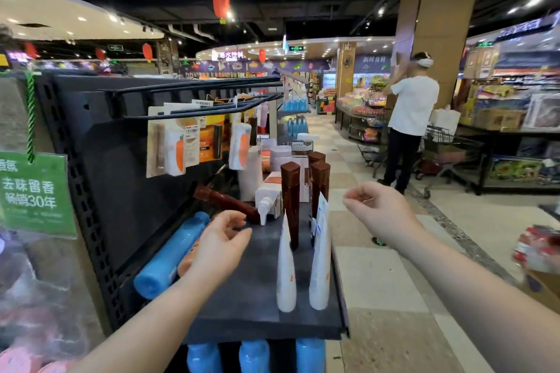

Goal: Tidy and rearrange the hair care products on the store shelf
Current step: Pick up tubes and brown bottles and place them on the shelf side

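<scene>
On the dark shelf [242, 312] two white tubes [286, 275] stand upright near the front edge, one beside the other [320, 266]. Behind them stand brown bottles [291, 200]. One brown bottle [230, 201] lies on its side at the back, next to a white pump bottle [268, 200]. A blue bottle [171, 254] lies flat against the back panel. My left hand [219, 244] hovers over the shelf just right of the blue bottle, fingers loosely curled, holding nothing. My right hand [378, 212] is off the shelf's right side above the aisle, fingers loosely curled and empty.
Carded products [181, 142] hang from hooks above the shelf. More blue bottles [254, 356] stand on the shelf below. A green sign [33, 194] hangs at left. A person in a white shirt [409, 127] stands with a trolley [439, 148] in the aisle to the right.
</scene>
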{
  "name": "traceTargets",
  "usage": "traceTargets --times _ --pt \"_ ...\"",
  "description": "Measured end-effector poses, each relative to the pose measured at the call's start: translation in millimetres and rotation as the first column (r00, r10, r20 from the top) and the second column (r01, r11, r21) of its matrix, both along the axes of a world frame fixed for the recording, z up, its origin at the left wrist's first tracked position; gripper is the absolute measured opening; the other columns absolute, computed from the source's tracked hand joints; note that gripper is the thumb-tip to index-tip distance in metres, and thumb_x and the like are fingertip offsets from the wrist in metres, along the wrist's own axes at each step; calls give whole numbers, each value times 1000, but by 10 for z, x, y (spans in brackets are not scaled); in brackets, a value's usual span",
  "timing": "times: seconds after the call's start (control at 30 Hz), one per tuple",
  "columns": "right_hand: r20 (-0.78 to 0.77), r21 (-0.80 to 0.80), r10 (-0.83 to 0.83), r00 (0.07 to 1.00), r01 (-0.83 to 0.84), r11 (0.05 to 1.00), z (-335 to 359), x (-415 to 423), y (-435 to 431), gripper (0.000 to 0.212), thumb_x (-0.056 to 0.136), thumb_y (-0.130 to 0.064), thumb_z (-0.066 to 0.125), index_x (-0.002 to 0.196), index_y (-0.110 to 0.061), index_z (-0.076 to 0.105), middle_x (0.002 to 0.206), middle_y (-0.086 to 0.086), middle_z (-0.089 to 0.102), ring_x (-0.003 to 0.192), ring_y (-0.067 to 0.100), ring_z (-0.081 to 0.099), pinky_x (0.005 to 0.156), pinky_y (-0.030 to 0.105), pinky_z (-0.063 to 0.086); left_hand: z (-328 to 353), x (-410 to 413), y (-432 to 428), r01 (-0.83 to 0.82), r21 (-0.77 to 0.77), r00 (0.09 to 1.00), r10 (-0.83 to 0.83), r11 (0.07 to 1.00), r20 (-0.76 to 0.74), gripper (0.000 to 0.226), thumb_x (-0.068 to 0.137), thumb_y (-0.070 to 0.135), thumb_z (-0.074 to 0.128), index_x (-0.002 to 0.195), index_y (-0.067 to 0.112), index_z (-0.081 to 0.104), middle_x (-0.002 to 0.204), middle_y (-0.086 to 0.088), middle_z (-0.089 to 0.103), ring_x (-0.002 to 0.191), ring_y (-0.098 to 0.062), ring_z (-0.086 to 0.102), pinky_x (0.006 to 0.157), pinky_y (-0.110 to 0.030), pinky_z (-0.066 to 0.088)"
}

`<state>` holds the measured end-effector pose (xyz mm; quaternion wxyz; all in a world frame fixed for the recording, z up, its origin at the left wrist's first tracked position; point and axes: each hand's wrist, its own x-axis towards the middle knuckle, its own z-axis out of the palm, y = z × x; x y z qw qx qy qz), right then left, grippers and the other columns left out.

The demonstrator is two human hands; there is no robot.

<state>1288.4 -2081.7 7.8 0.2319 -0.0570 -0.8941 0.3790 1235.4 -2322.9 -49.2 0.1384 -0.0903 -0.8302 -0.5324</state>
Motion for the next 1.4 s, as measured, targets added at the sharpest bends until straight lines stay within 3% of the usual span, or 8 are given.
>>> traceTargets --times 0.23,0.4,0.6,0.8,0.97,1.2,1.3,1.4 --pt "-47 159 176 983 -166 973 254 -462 55 4 87 -22 62 86 -22 66 78 -14 60 78 7 55 72 22 37 207 -301 136 -70 -24 997 70 997 -28 21 84 15 62 105 18 60 101 0 64 92 -17 61 80 -22 47" --pt "-13 311 322 947 -302 901 344 -966 54 20 84 -26 63 71 -37 55 85 -11 60 88 13 58 82 32 49 145 -833 116 -263 -195 964 265 945 -14 37 79 23 65 115 13 58 113 -4 62 103 -20 59 94 -34 47" --pt "-36 365 473 880 -429 826 427 -1393 163 5 88 -26 61 85 -30 60 75 -27 44 79 -1 47 78 20 36 123 -1336 -31 -539 -377 805 592 753 33 63 66 44 68 120 14 52 120 -11 55 113 -35 52 92 -45 48" --pt "-56 382 557 829 -498 779 338 -1605 207 6 85 -27 62 87 -25 68 93 -10 61 94 9 55 88 27 41 24 -1588 -94 -536 -425 743 647 729 172 95 62 65 66 137 17 35 132 -11 49 120 -35 47 97 -44 45" --pt "-42 390 587 809 -527 755 358 -1617 304 6 86 -28 60 88 -28 66 94 -10 60 93 8 54 84 24 43 -4 -1657 -53 -610 -446 653 734 655 185 82 70 69 58 131 17 40 127 -14 46 116 -35 48 96 -43 44" --pt "-75 378 608 790 -542 751 338 -1576 406 7 87 -28 59 87 -27 66 90 -14 59 88 3 54 80 22 45 12 -1697 -40 -721 -63 658 710 690 250 46 76 52 60 107 20 50 100 -10 65 100 -33 60 96 -43 43" --pt "-104 366 620 777 -550 751 359 -1560 455 8 87 -27 60 81 -32 62 82 -17 57 79 -3 51 69 14 38 100 -1569 114 -699 242 713 678 672 176 45 78 34 67 115 16 49 102 -9 62 98 -31 60 92 -44 48" --pt "-137 354 629 766 -555 753 399 -1541 482 8 88 -26 60 83 -28 66 81 -18 59 78 -6 51 67 11 36 208 -1385 196 -693 309 701 709 652 78 41 83 28 65 118 14 49 108 -8 58 100 -27 57 88 -41 49"
